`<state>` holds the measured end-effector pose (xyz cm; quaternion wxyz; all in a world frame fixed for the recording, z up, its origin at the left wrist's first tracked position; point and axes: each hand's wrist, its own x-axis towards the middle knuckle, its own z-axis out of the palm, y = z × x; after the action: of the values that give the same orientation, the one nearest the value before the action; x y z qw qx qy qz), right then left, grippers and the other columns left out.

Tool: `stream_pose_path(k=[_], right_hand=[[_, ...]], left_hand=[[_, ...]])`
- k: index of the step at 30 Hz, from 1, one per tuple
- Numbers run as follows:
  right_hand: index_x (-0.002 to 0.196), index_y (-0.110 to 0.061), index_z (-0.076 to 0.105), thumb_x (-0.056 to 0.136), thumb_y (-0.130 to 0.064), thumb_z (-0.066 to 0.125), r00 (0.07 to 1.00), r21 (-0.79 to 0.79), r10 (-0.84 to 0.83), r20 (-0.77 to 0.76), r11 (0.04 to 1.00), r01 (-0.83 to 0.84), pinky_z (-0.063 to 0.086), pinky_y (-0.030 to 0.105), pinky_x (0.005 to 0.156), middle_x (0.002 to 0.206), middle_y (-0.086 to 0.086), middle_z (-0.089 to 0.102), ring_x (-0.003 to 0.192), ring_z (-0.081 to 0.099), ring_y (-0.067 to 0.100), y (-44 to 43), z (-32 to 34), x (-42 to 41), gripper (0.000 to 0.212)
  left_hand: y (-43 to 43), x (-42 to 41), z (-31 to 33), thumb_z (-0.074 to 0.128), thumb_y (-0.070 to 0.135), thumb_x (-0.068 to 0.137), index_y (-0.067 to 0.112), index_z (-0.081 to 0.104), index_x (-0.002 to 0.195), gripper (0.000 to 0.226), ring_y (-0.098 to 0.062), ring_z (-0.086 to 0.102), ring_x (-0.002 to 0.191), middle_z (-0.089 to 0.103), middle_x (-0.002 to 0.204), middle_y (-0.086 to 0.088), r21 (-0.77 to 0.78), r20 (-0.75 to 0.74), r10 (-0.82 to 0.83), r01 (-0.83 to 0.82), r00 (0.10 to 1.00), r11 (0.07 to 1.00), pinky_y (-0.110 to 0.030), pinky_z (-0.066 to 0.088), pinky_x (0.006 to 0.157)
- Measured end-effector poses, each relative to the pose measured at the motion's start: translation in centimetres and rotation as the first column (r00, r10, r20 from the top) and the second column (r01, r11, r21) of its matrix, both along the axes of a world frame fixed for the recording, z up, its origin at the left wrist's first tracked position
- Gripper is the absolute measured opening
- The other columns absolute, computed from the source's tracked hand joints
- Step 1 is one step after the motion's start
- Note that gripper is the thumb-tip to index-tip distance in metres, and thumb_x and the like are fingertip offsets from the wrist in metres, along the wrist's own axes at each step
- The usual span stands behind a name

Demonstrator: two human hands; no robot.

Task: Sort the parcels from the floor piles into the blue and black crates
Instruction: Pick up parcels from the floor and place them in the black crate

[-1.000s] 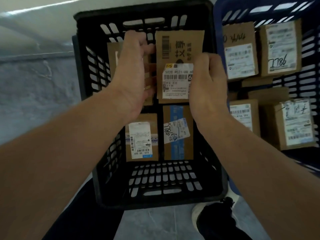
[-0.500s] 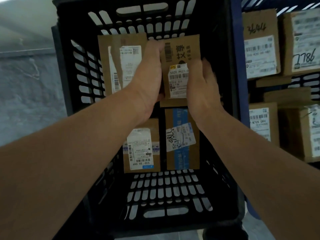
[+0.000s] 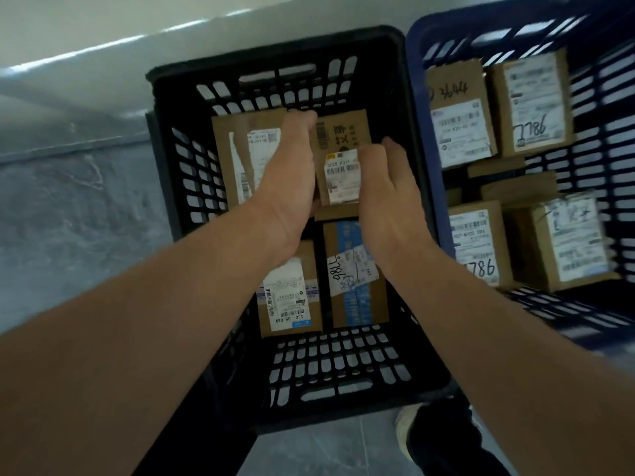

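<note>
Four parcels inside black crate (image 3: pixel 275 55). Left hand (image 3: pixel 288 173) & right hand (image 3: pixel 388 194) curl round opp. edges of held parcel (image 3: pixel 340 166) at 12 o'clock; other parcels (image 3: pixel 288 304) at 11, 7, 6. Blue crate (image 3: pixel 415 97), 3 o'clock, holds several labelled boxes (image 3: pixel 460 132).

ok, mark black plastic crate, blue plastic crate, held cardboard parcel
black plastic crate (image 3: pixel 343 49): head view, far rim
blue plastic crate (image 3: pixel 415 97): head view, left wall
held cardboard parcel (image 3: pixel 343 132): head view, printed top

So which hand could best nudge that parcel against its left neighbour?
Probably right: the right hand grips the parcel at its right edge, while the left hand sits between it and the neighbour.
</note>
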<state>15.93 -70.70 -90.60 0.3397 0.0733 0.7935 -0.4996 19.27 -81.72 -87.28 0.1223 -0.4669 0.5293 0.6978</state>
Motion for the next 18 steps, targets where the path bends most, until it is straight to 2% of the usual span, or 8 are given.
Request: stream_pose_path(k=[2,4,7,9,11,13,15,18], right_hand=[[0.15,-0.016,0.054,0.084,-0.065,0.045,0.999,-0.052,-0.053,0.008,0.997,0.054,0.053,0.039,0.105,0.124,-0.002,0.072,0.116,0.067,0.013,-0.4,3.2,0.2,0.083],[0.125,-0.02,0.066,0.095,-0.052,0.045,0.994,-0.094,-0.109,0.022,0.989,0.111,0.055,0.035,0.088,0.101,-0.005,0.072,0.097,0.068,0.011,-0.9,6.8,0.4,0.048],[0.101,-0.025,0.064,0.099,-0.047,0.043,0.991,-0.133,-0.127,0.032,0.983,0.131,0.055,0.04,0.082,0.093,0.0,0.067,0.089,0.065,0.016,-1.3,13.7,1.1,0.03],[0.094,-0.03,0.061,0.102,-0.048,0.044,0.99,-0.168,-0.127,0.062,0.976,0.136,0.053,0.035,0.08,0.092,-0.004,0.066,0.087,0.064,0.011,-1.6,18.8,1.5,0.026],[0.089,-0.034,0.057,0.106,-0.049,0.044,0.983,-0.181,-0.144,0.116,0.97,0.163,0.049,0.029,0.075,0.086,-0.01,0.059,0.078,0.06,0.001,-1.4,24.0,2.0,0.026],[0.086,-0.034,0.054,0.111,-0.043,0.04,0.989,-0.202,-0.079,0.123,0.974,0.103,0.039,0.027,0.068,0.083,-0.015,0.053,0.073,0.051,-0.003,-1.4,29.4,2.6,0.03],[0.087,-0.034,0.053,0.112,-0.041,0.037,0.994,-0.257,-0.003,0.11,0.966,0.031,0.036,0.028,0.069,0.088,-0.015,0.054,0.078,0.048,-0.001,-0.6,34.3,3.3,0.031],[0.091,-0.037,0.053,0.112,-0.043,0.035,0.993,-0.314,0.11,0.034,0.945,-0.094,0.037,0.025,0.071,0.094,-0.016,0.054,0.084,0.05,0.001,0.5,42.8,4.8,0.029]], left_hand=[[0.0,0.2,3.4,0.037,0.045,0.107,0.03,0.057,0.074,0.041,0.008,0.059,0.041,0.062,0.046,0.019,-0.03,0.01,-0.042,0.042,0.999,0.999,-0.012,0.051,0.046],[-0.2,0.7,6.9,0.035,0.047,0.107,0.031,0.068,0.06,0.059,0.008,0.061,0.044,0.064,0.048,0.019,0.011,0.012,-0.048,0.048,0.999,0.999,-0.02,0.055,0.059],[-0.2,1.4,13.9,0.033,0.049,0.106,0.036,0.066,0.035,0.079,0.008,0.06,0.043,0.063,0.046,0.02,0.053,-0.011,-0.019,0.019,1.0,0.998,-0.02,0.053,0.063],[-0.2,2.4,18.9,0.034,0.046,0.107,0.028,0.07,0.048,0.071,0.007,0.06,0.042,0.063,0.047,0.018,0.025,-0.07,0.02,-0.018,0.997,1.0,-0.018,0.053,0.056],[0.7,3.5,23.8,0.035,0.044,0.107,0.029,0.062,0.074,0.045,0.003,0.062,0.047,0.067,0.056,0.013,-0.061,-0.114,0.05,-0.057,0.992,0.997,-0.013,0.051,0.051],[1.6,4.3,28.6,0.038,0.051,0.104,0.032,0.059,0.092,0.031,-0.004,0.066,0.084,0.067,0.088,0.009,-0.1,-0.155,0.155,-0.172,0.976,0.98,-0.023,0.054,0.083],[2.5,5.2,33.0,0.039,0.058,0.099,0.037,0.06,0.105,0.03,-0.016,0.054,0.117,0.06,0.112,0.006,-0.116,-0.185,0.25,-0.274,0.95,0.955,-0.04,0.04,0.111],[4.4,6.7,41.4,0.037,0.059,0.1,0.034,0.057,0.135,0.048,-0.024,0.047,0.133,0.055,0.139,0.001,-0.137,-0.207,0.331,-0.363,0.92,0.922,-0.05,0.033,0.118]])
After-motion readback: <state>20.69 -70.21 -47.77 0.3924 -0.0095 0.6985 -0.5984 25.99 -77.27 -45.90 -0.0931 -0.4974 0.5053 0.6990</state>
